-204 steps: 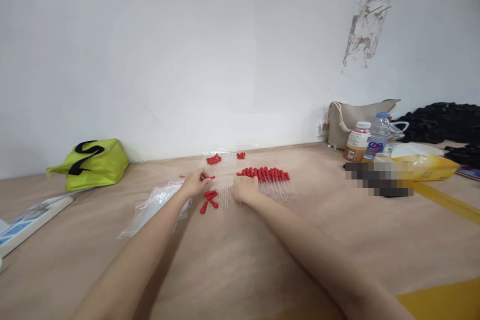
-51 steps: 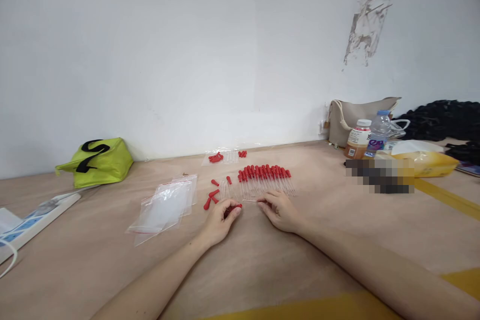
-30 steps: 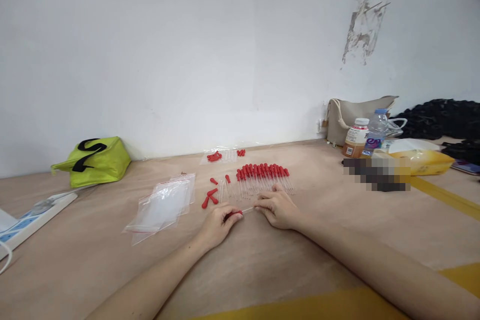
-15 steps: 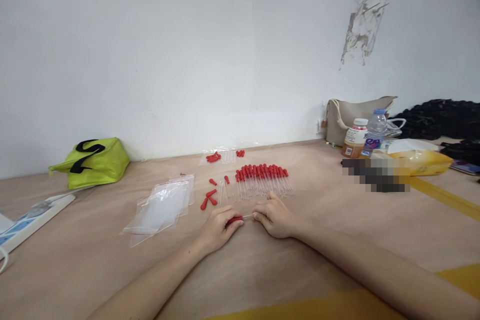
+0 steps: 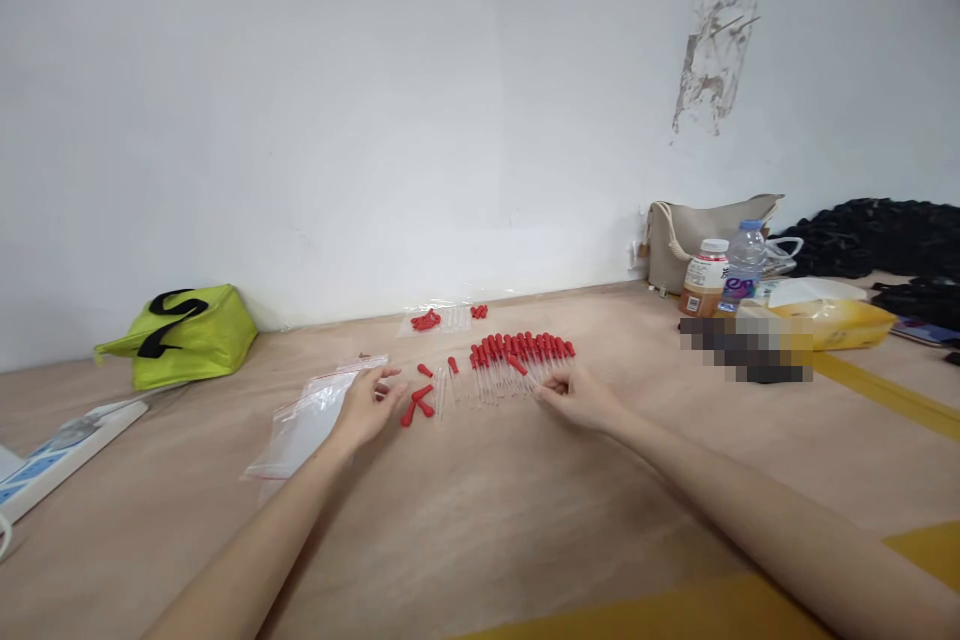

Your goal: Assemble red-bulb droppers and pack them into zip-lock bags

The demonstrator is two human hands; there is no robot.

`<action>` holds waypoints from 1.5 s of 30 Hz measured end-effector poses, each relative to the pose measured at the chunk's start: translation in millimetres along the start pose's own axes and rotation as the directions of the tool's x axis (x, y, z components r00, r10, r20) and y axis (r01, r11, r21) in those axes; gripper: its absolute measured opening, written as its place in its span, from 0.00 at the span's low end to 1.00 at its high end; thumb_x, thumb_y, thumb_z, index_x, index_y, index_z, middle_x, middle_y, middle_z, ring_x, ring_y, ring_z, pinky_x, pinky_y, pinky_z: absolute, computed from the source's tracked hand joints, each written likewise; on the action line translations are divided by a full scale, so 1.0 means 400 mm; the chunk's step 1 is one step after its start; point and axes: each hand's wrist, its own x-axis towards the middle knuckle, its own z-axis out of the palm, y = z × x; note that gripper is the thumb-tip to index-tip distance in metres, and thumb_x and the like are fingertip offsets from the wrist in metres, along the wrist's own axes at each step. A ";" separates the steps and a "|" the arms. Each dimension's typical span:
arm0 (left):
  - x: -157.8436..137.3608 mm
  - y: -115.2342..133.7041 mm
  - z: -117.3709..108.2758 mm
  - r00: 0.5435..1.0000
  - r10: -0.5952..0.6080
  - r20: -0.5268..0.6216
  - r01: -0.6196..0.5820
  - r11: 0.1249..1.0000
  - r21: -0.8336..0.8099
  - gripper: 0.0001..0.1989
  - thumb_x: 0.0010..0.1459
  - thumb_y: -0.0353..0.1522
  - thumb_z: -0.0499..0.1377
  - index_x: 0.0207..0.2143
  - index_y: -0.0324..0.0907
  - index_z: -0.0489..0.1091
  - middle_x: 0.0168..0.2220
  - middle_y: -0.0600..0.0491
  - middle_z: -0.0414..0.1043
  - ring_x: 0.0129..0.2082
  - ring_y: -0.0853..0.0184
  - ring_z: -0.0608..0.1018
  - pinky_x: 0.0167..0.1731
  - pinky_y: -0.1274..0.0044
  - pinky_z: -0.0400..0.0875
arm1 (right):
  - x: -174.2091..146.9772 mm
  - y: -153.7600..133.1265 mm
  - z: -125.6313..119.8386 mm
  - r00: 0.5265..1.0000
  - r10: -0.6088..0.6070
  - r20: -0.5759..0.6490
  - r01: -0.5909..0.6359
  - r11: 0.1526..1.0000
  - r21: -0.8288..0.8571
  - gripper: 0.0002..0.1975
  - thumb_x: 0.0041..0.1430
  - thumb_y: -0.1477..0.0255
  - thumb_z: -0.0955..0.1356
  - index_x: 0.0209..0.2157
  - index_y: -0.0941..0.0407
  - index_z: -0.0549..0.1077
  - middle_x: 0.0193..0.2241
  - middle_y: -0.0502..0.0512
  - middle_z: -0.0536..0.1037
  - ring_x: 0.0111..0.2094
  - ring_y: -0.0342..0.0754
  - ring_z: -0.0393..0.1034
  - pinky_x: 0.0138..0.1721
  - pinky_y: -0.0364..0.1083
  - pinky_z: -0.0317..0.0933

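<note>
We see both hands working over a brown-covered bench (image 5: 450,510). The right hand (image 5: 581,400) has its grip pinched, thumb against fingers, on the clear tube end of a red-bulbed dropper (image 5: 517,364). That dropper lies slantwise, bulb up and to the left, in front of a row of droppers (image 5: 525,348); we can't tell whether it touches them. The row has its bulbs toward the wall (image 5: 337,120) and its tubes toward us, packed close together.

The left hand (image 5: 366,405) has its grip loosely spread, fingers curved, thumb apart; we see nothing held. It's over the edge of some clear zip bags (image 5: 300,430), just beside loose red bulbs (image 5: 425,409). We count four of those, three bunched and one slightly farther back. Next to them, between the two hands, are a few thin clear tubes (image 5: 441,395) and one more red bulb (image 5: 452,364), apparently on a tube.

Farther back, near the wall, we have a clear packet (image 5: 455,317) with tubes and red bulbs. On our left: a lime-green bag (image 5: 225,340) with a black strap, and a power strip (image 5: 37,468). On our right: a beige bag (image 5: 705,225), a white-capped bottle (image 5: 705,280), a blue-capped bottle (image 5: 747,255), a yellow pack (image 5: 840,322) and a black heap (image 5: 877,235).
</note>
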 end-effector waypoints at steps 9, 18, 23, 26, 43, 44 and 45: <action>0.059 -0.027 -0.003 0.939 0.314 0.142 -0.337 0.920 0.198 0.10 0.54 0.37 0.53 0.36 0.44 0.69 0.40 0.46 0.67 0.39 0.59 0.71 0.42 0.68 0.64 | 0.096 -0.107 0.083 0.996 0.055 -0.066 -0.061 0.993 -0.101 0.10 0.48 0.70 0.62 0.18 0.56 0.70 0.22 0.49 0.74 0.27 0.44 0.66 0.33 0.42 0.52; 0.166 -0.034 0.064 0.886 0.343 0.312 -0.406 0.899 0.164 0.10 0.47 0.25 0.54 0.33 0.42 0.71 0.37 0.48 0.69 0.37 0.59 0.73 0.40 0.70 0.65 | 0.175 -0.166 0.228 0.992 0.055 -0.114 -0.087 0.950 -0.301 0.13 0.51 0.66 0.60 0.22 0.57 0.71 0.23 0.56 0.75 0.28 0.49 0.68 0.42 0.53 0.45; 0.159 -0.032 0.071 0.906 0.339 0.252 -0.391 0.900 0.194 0.07 0.47 0.23 0.54 0.26 0.41 0.68 0.32 0.48 0.68 0.35 0.59 0.73 0.37 0.70 0.65 | 0.173 -0.154 0.236 0.993 0.064 -0.100 -0.095 0.935 -0.341 0.14 0.52 0.66 0.60 0.24 0.58 0.72 0.26 0.59 0.76 0.31 0.51 0.69 0.42 0.53 0.43; 0.145 -0.019 0.061 0.928 0.334 0.165 -0.364 0.906 0.215 0.04 0.49 0.26 0.53 0.27 0.41 0.66 0.32 0.48 0.68 0.37 0.58 0.72 0.37 0.69 0.64 | 0.166 -0.156 0.226 0.993 0.050 -0.104 -0.083 0.937 -0.339 0.16 0.54 0.64 0.59 0.25 0.58 0.73 0.26 0.59 0.76 0.31 0.51 0.68 0.42 0.53 0.43; -0.152 0.092 0.059 0.957 0.261 0.123 -0.248 0.963 -0.109 0.11 0.58 0.35 0.49 0.32 0.39 0.68 0.30 0.52 0.67 0.28 0.68 0.70 0.27 0.79 0.62 | 0.168 -0.263 0.256 0.993 0.071 0.093 -0.027 0.911 -0.411 0.09 0.50 0.78 0.61 0.27 0.60 0.74 0.30 0.63 0.76 0.35 0.54 0.69 0.44 0.54 0.43; -0.149 0.094 0.057 0.959 0.251 0.130 -0.239 0.965 -0.106 0.12 0.58 0.36 0.49 0.31 0.39 0.68 0.29 0.53 0.67 0.27 0.68 0.69 0.27 0.79 0.62 | 0.167 -0.264 0.252 0.993 0.072 0.095 -0.027 0.912 -0.410 0.09 0.50 0.78 0.62 0.27 0.61 0.74 0.30 0.63 0.76 0.35 0.54 0.69 0.44 0.54 0.44; -0.147 0.095 0.055 0.961 0.243 0.135 -0.230 0.968 -0.102 0.13 0.58 0.37 0.49 0.29 0.39 0.68 0.28 0.53 0.67 0.27 0.68 0.69 0.27 0.79 0.61 | 0.164 -0.261 0.243 0.993 0.070 0.093 -0.026 0.913 -0.407 0.09 0.50 0.78 0.61 0.27 0.61 0.74 0.30 0.64 0.76 0.35 0.54 0.69 0.43 0.54 0.45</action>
